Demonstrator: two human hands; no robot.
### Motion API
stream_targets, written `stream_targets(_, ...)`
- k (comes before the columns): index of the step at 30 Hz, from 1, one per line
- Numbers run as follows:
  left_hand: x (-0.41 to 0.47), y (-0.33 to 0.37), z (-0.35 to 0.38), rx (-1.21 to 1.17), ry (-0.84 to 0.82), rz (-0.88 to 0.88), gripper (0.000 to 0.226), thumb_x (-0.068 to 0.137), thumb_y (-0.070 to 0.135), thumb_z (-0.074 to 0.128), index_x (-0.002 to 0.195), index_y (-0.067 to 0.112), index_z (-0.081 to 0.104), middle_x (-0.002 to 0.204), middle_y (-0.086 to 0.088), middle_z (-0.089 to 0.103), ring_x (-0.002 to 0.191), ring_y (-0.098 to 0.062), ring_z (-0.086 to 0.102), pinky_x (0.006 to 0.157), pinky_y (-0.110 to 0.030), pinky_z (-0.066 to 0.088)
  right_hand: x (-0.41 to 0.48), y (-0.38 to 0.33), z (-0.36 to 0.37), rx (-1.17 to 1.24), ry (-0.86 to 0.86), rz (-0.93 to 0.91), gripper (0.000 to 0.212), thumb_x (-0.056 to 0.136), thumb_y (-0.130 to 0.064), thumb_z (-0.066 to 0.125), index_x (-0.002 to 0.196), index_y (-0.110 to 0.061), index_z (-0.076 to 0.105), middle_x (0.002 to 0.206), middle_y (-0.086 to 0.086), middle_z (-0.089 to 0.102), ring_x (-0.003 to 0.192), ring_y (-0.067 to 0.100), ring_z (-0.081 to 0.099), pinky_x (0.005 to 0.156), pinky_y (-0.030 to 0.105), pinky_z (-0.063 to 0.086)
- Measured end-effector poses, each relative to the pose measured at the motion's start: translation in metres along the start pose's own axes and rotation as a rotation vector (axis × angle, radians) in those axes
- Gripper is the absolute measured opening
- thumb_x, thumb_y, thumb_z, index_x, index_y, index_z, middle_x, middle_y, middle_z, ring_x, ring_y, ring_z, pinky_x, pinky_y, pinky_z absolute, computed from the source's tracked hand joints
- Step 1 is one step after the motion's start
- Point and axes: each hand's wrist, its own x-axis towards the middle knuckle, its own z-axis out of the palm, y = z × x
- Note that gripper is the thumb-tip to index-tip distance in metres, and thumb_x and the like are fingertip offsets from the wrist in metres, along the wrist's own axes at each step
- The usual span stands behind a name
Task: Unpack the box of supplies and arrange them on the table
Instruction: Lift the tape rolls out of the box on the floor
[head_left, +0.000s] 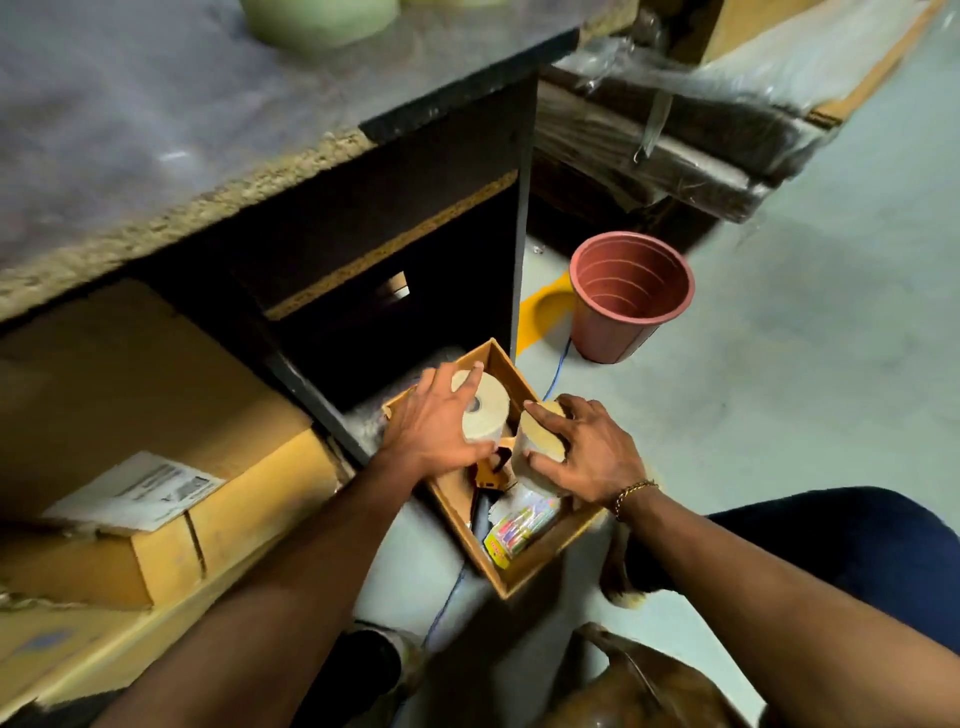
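Beside the box (550, 557), a pot (623, 312)

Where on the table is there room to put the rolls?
The tabletop is bare from the green roll down to its chipped edge. The box is crowded: white roll, tan roll, pen pack.
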Motion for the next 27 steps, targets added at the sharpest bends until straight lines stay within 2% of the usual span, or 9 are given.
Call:
stream_targets(4, -0.036, 0.016, -0.079, 0.028, 0.087, 0.028, 0.111, 0.062, 0.078, 0.055, 0.154, 0.030, 0.015, 0.135, 0.001, 0.032, 0.123, -0.023, 0.038, 0.095, -0.040, 0.047, -0.018, -0.018, -0.065, -0.014, 0.103, -0.065, 0.071, 0.075, -0.071, 0.044, 0.143, -0.053, 0.037, 0.138, -0.002, 0.048, 0.126, 0.022, 0.043, 0.086, 0.038, 0.050)
stream_targets(10, -0.082, 0.029, -0.196, -0.005, 0.203, 0.079, 0.110, 0.061, 0.080, 0.059, 0.153, 0.038, 0.017, 0.140, 0.004, 0.034, 0.131, -0.018, 0.037, 0.100, -0.037, 0.044, -0.032, -0.052, -0.167, -0.005, 0.307, -0.214, 0.067, 0.078, -0.068, 0.049, 0.142, -0.055, 0.036, 0.136, 0.000, 0.049, 0.121, 0.021, 0.046, 0.091, 0.037, 0.045)
stream_targets(15, -0.108, 0.006, -0.293, -0.110, 0.364, 0.035, 0.107, 0.057, 0.079, 0.066, 0.150, 0.044, 0.025, 0.135, 0.009, 0.039, 0.122, -0.013, 0.046, 0.098, -0.034, 0.045, -0.018, -0.112, -0.250, 0.056, 0.473, -0.373, 0.069, 0.075, -0.067, 0.055, 0.142, -0.055, 0.038, 0.138, -0.001, 0.049, 0.124, 0.020, 0.047, 0.096, 0.038, 0.046)
stream_targets(17, -0.113, -0.010, -0.325, -0.191, 0.415, -0.012, 0.105, 0.055, 0.083, 0.064, 0.147, 0.045, 0.033, 0.126, 0.014, 0.041, 0.115, -0.010, 0.048, 0.095, -0.033, 0.045, -0.005, -0.140, -0.278, 0.087, 0.522, -0.431, 0.069, 0.074, -0.066, 0.057, 0.141, -0.055, 0.040, 0.139, 0.000, 0.049, 0.127, 0.021, 0.046, 0.097, 0.040, 0.046)
stream_targets(19, -0.112, -0.029, -0.349, -0.318, 0.435, -0.086, 0.098, 0.053, 0.086, 0.062, 0.139, 0.044, 0.046, 0.115, 0.017, 0.046, 0.109, -0.008, 0.050, 0.092, -0.032, 0.044, 0.012, -0.168, -0.302, 0.079, 0.525, -0.478, 0.069, 0.073, -0.069, 0.055, 0.140, -0.053, 0.043, 0.140, 0.001, 0.049, 0.128, 0.021, 0.046, 0.098, 0.040, 0.046)
stream_targets(21, -0.109, -0.045, -0.364, -0.426, 0.443, -0.142, 0.093, 0.050, 0.086, 0.063, 0.132, 0.044, 0.054, 0.111, 0.015, 0.051, 0.108, -0.011, 0.052, 0.095, -0.037, 0.045, 0.030, -0.190, -0.321, 0.093, 0.509, -0.492, 0.070, 0.072, -0.072, 0.054, 0.138, -0.054, 0.045, 0.139, 0.000, 0.049, 0.128, 0.020, 0.046, 0.100, 0.041, 0.046)
stream_targets(27, -0.095, -0.091, -0.385, -0.469, 0.544, -0.273, 0.106, 0.039, 0.083, 0.069, 0.135, 0.040, 0.054, 0.114, 0.007, 0.047, 0.113, -0.019, 0.048, 0.099, -0.040, 0.043, 0.081, -0.254, -0.343, 0.154, 0.503, -0.490, 0.067, 0.070, -0.071, 0.058, 0.134, -0.054, 0.050, 0.129, -0.007, 0.054, 0.119, 0.014, 0.055, 0.096, 0.040, 0.050)
